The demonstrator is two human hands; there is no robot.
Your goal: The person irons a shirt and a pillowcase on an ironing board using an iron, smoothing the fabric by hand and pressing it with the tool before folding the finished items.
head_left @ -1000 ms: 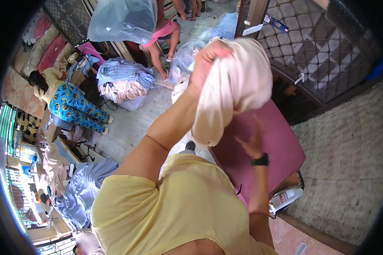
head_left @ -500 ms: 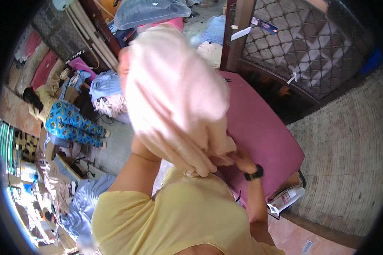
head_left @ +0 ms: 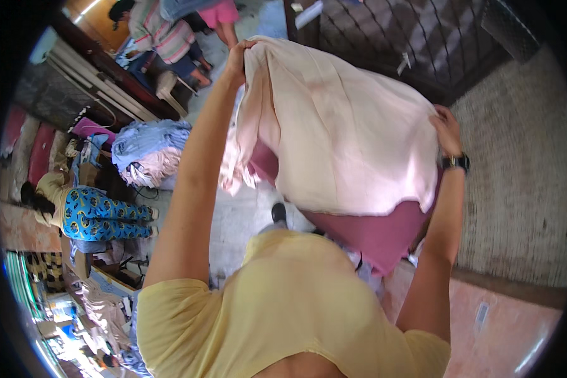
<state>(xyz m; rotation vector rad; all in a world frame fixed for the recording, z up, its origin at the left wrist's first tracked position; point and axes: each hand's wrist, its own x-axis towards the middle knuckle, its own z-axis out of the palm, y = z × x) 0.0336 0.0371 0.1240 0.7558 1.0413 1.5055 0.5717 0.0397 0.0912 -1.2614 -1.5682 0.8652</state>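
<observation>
A pale pink cloth (head_left: 349,135) is spread between my two raised hands, over a dusky-pink padded table (head_left: 372,239). My left hand (head_left: 238,58) is closed on its far left corner. My right hand (head_left: 447,130), with a black watch at the wrist, pinches the cloth's right edge. Loose folds hang down on the left side, below my left hand. The near edge of the cloth lies across the table, whose near corner shows uncovered. Whether the cloth is a sewn garment I cannot tell.
Heaped blue and pale clothes (head_left: 150,148) are at left. Beyond them a person in blue patterned trousers (head_left: 101,214) bends over a bench. Another person in a striped top (head_left: 160,34) is at the far left, near a stool (head_left: 170,91). A dark lattice gate (head_left: 384,38) stands behind the table.
The cloth, bunched up before, is now stretched out wide over the table. My right hand has moved outward and away from me; my left arm is extended. More people have come into view.
</observation>
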